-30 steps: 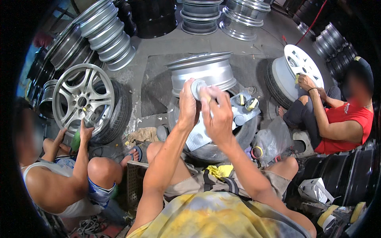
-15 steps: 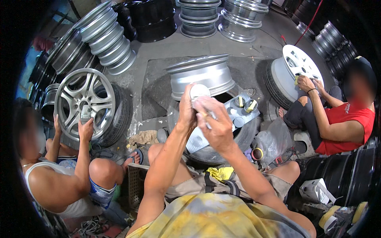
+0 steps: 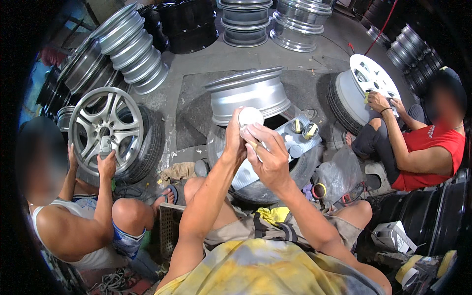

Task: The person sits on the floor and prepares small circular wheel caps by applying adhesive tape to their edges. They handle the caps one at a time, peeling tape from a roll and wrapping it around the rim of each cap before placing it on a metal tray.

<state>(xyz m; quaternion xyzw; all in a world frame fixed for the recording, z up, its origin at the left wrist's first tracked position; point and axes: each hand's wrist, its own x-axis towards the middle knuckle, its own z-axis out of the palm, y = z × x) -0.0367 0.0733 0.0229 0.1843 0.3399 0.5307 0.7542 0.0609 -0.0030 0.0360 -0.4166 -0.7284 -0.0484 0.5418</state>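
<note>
My left hand (image 3: 234,135) is wrapped round a small white piece with a round face (image 3: 251,116), held up before the silver wheel rim (image 3: 250,98). Just below that face, the fingers of my right hand (image 3: 270,158) are bent and pressed together against the piece. A sliver of something tan shows between them, too small to name. Under my hands a light-coloured sheet (image 3: 244,173) lies across a tyre (image 3: 306,173). On the sheet's right end sit round dark caps with yellow strips (image 3: 310,131) and a grey disc (image 3: 295,151).
To the left, a person holds a grey tool (image 3: 105,146) against a spoked wheel (image 3: 78,123). At right, a person in red rubs a white wheel (image 3: 361,69) with a yellow pad. Stacked rims (image 3: 246,22) stand behind; a plastic bag (image 3: 342,169) lies right of the tyre.
The white piece in my left hand has shifted slightly right and down. My right fingers have moved against it. The person at left has turned their head slightly.
</note>
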